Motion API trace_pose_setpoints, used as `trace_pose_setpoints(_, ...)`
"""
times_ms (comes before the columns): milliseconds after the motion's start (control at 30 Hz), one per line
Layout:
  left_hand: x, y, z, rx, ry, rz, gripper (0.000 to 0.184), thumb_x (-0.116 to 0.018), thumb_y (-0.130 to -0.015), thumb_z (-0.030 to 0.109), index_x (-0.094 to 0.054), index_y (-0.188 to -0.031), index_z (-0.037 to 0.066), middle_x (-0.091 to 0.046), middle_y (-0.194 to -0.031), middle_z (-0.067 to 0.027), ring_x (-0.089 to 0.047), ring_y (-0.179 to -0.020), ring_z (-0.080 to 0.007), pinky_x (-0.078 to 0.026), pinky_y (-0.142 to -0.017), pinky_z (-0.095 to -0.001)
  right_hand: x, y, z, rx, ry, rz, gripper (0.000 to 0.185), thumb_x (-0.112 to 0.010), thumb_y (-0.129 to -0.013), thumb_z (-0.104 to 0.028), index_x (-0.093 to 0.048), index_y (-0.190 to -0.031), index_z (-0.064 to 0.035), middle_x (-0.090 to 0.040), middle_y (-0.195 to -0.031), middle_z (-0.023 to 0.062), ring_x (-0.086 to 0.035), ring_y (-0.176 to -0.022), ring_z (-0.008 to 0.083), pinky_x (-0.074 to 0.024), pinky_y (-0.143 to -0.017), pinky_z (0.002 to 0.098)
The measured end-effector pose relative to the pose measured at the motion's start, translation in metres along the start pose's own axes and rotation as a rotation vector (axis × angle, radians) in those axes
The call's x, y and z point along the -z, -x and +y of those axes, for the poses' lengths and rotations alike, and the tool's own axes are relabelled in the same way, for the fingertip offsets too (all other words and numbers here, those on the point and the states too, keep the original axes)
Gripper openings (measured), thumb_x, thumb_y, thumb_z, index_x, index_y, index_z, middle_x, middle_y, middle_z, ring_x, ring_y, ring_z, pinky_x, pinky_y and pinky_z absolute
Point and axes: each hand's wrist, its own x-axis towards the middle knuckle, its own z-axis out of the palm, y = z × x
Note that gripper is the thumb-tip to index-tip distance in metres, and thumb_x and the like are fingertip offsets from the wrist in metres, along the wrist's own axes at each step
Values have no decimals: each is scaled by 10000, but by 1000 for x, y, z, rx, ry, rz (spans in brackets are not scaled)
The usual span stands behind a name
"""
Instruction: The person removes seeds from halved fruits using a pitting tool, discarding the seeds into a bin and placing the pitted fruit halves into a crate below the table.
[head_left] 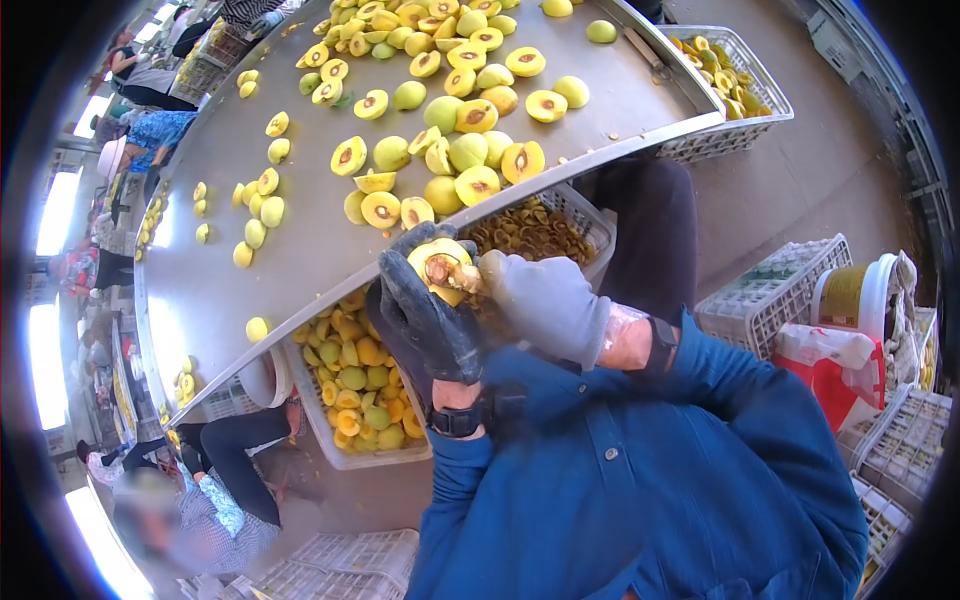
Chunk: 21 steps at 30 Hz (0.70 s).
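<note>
My left hand [425, 305], in a dark glove, holds a yellow peach half [428, 258] cut side up just off the table's edge. My right hand [545, 300], in a grey glove, is closed at the fruit's right side, against the brown pit area [452, 274]. What my right fingers grip is hidden. Beyond my hands, several halved peaches [478, 184] and rounded greenish ones lie on the metal table [310, 215]. Below the edge stand a crate of brown pits [530, 230] and a crate of yellow peach halves [355, 385].
A knife-like tool [643, 50] lies near the table's right corner. A white crate of fruit pieces [720, 80] stands beyond it. To my right are crates [775, 290], a white bucket [860, 290] and a red bag [830, 365]. Other people [215, 510] sit along the left.
</note>
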Motion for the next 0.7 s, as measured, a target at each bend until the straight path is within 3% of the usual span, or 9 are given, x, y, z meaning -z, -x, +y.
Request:
trace_pose_setpoints(267, 4, -25, -11, -85, -107, 25, 514, -365, -1043, 396, -576, -1109, -68, -644, -1065, -187, -646, -969, -268, -525, -886, -371, 5, -7, 2, 48, -103, -59, 280, -664, -807, -178, -471, -942, -25, -629, -666, 159, -653, -619, 366, -513, -534, 438)
trace_pose_setpoints(367, 0, -27, -9, -134, -106, 39, 505, -382, -1036, 377, -593, -1073, -80, -655, -1016, -198, -668, -917, -278, -543, -850, -377, 15, -12, 0, 6, -178, -161, 195, -608, -821, -96, -498, -948, 3, -637, -663, 177, -663, -630, 377, -511, -536, 463)
trace_pose_setpoints(467, 2, -31, -15, -197, -203, 44, 483, -373, -1034, 351, -604, -1055, -73, -664, -1012, -188, -670, -922, -279, -540, -850, -381, -2, -12, 2, 22, -353, -60, 189, -597, -826, -89, -508, -957, 13, -636, -675, 192, -668, -657, 379, -509, -552, 464)
trace_pose_setpoints(567, 6, -38, -19, -247, -275, -19, 509, -350, -1038, 381, -616, -1017, -52, -671, -979, -180, -672, -894, -274, -541, -833, -378, 21, -15, 2, -52, -220, -264, 283, -663, -842, -209, -553, -998, 0, -643, -764, 216, -656, -755, 392, -516, -659, 441)
trace_pose_setpoints(700, 15, -40, -14, -160, -86, -144, 554, -330, -1036, 433, -616, -997, -39, -675, -931, -171, -670, -844, -267, -543, -802, -370, 18, -14, 3, -56, -670, -307, 251, -646, -844, -195, -603, -988, 5, -657, -816, 228, -657, -785, 393, -521, -679, 415)
